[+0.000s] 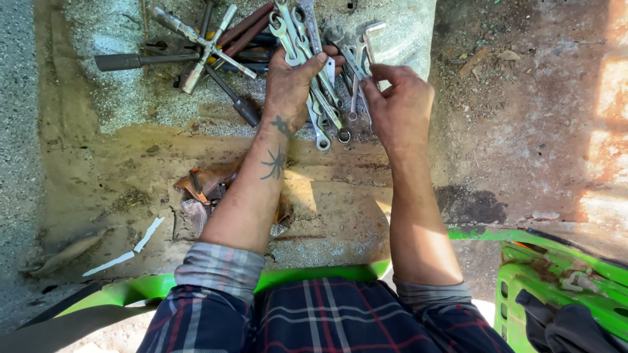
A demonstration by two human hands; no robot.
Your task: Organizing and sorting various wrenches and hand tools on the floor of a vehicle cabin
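Observation:
My left hand [288, 88] grips a bundle of several steel combination wrenches [320, 98], thumb pressed across them; their ends fan out above and below the fist. My right hand [400, 104] pinches one wrench [356, 72] at the right side of the same bundle, fingers closed on its shaft. Both hands hover over the dirty concrete floor [118, 163]. More tools lie just beyond the hands.
A cross-shaped wheel wrench [208, 47], a dark socket bar [131, 61], red-handled tools [245, 29] and a bent hex key [371, 33] lie on the floor. A crumpled brown pouch [203, 186] sits under my left forearm. A green plastic crate [556, 274] stands at lower right.

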